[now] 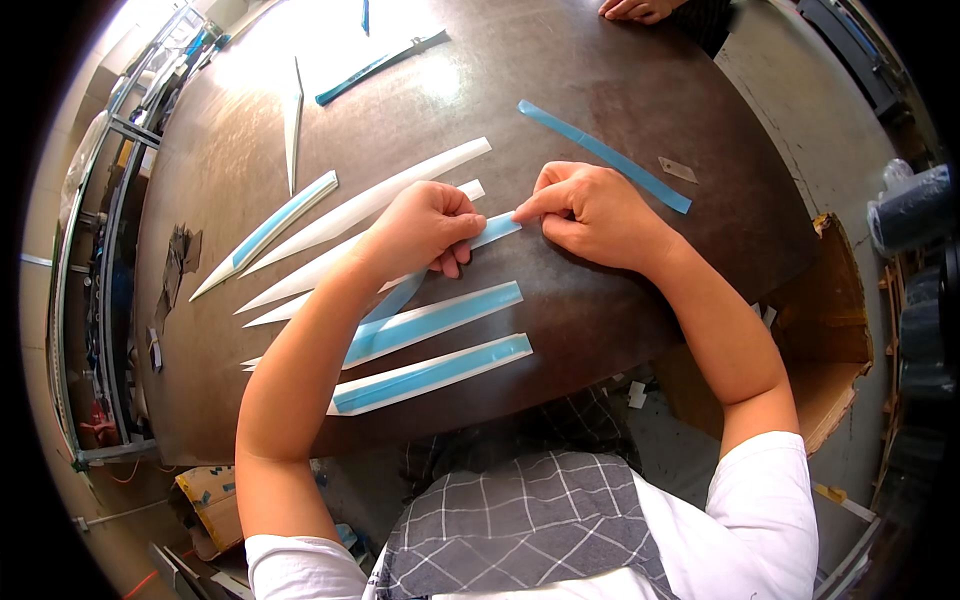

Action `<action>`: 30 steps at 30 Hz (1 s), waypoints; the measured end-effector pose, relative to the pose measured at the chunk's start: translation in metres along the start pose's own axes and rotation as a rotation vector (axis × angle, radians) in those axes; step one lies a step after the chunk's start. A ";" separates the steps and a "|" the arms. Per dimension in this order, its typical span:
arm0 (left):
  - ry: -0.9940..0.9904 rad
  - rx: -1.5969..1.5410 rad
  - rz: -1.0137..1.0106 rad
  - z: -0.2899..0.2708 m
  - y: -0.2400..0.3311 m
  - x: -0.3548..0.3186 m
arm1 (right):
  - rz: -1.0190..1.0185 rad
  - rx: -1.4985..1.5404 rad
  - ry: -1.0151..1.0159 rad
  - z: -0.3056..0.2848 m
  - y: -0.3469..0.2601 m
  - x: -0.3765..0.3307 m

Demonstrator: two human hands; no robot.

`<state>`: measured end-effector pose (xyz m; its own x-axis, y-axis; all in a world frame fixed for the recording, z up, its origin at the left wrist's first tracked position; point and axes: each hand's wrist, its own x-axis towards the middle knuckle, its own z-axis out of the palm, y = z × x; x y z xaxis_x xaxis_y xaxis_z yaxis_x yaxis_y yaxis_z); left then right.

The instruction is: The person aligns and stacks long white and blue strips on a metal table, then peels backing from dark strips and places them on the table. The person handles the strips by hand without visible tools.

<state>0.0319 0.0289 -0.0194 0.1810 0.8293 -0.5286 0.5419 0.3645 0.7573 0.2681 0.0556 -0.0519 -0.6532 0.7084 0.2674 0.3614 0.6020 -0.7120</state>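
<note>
A blue adhesive-looking strip (497,230) stretches between my two hands over a white tapered piece. My left hand (432,225) is closed, pinching the strip near its middle, and the strip's loose tail (400,297) hangs below the fingers. At the other end, my right hand (592,215) is closed with its index fingertip on the strip's tip. Beyond my left hand lie bare white tapered pieces (375,203). Nearer to me, two white pieces carry blue strips, a middle one (440,322) and a lower one (440,375); my left forearm hides their pointed ends.
Another blue strip (605,155) and a small clear tag (678,170) lie right of my hands on the brown table (600,300). A narrow blue-covered white piece (285,220) sits left. Across the table rests another person's hand (638,10). A cardboard box (825,330) stands at the right.
</note>
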 end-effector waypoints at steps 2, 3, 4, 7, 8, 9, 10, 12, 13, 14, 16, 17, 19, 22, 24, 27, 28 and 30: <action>0.000 0.001 0.003 0.000 0.000 0.000 | -0.008 -0.008 0.005 0.001 0.000 0.000; -0.002 0.003 0.008 -0.001 0.000 0.000 | -0.014 -0.019 0.008 0.001 0.000 0.000; -0.004 0.004 0.011 0.000 0.000 0.000 | -0.019 -0.029 0.010 0.002 0.000 0.000; 0.004 0.008 0.001 0.000 0.000 0.000 | 0.010 -0.061 0.000 0.002 -0.002 0.001; 0.005 0.006 0.001 0.000 0.000 0.000 | 0.026 -0.072 -0.007 0.003 -0.003 0.001; 0.006 0.004 0.002 0.000 -0.001 -0.001 | 0.025 -0.082 -0.005 0.003 -0.003 0.001; 0.008 0.003 0.003 0.000 -0.001 -0.001 | 0.024 -0.093 -0.002 0.004 -0.003 0.001; 0.017 0.012 0.005 0.000 0.000 -0.002 | 0.007 -0.102 0.008 0.005 -0.001 0.000; 0.021 0.016 0.006 0.001 0.001 -0.003 | -0.007 -0.099 0.016 0.005 -0.001 0.000; 0.044 0.048 0.012 0.001 0.004 -0.007 | -0.022 -0.096 0.024 0.006 0.000 0.000; 0.093 0.110 0.023 0.001 0.013 -0.017 | -0.022 -0.106 0.018 0.006 -0.002 0.000; 0.099 0.146 0.028 -0.002 0.013 -0.020 | -0.023 -0.111 0.014 0.006 -0.002 0.001; 0.112 0.218 0.035 -0.011 0.010 -0.026 | -0.002 -0.106 0.009 0.006 -0.004 0.001; 0.107 0.235 -0.022 -0.027 -0.004 -0.040 | 0.004 -0.101 0.004 0.006 -0.003 0.000; 0.091 0.185 -0.007 -0.045 -0.031 -0.049 | 0.002 -0.096 0.001 0.006 -0.003 0.000; 0.182 -0.003 -0.109 -0.056 -0.055 -0.070 | 0.016 -0.104 -0.008 0.005 -0.006 0.001; 0.189 -0.052 -0.115 -0.060 -0.063 -0.075 | 0.028 -0.112 -0.009 0.004 -0.007 0.001; 0.243 -0.083 -0.123 -0.063 -0.076 -0.084 | 0.047 -0.111 -0.011 0.004 -0.007 0.001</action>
<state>-0.0760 -0.0417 -0.0083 -0.0894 0.8505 -0.5183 0.4765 0.4935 0.7276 0.2621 0.0506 -0.0489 -0.6406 0.7333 0.2278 0.4629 0.6054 -0.6475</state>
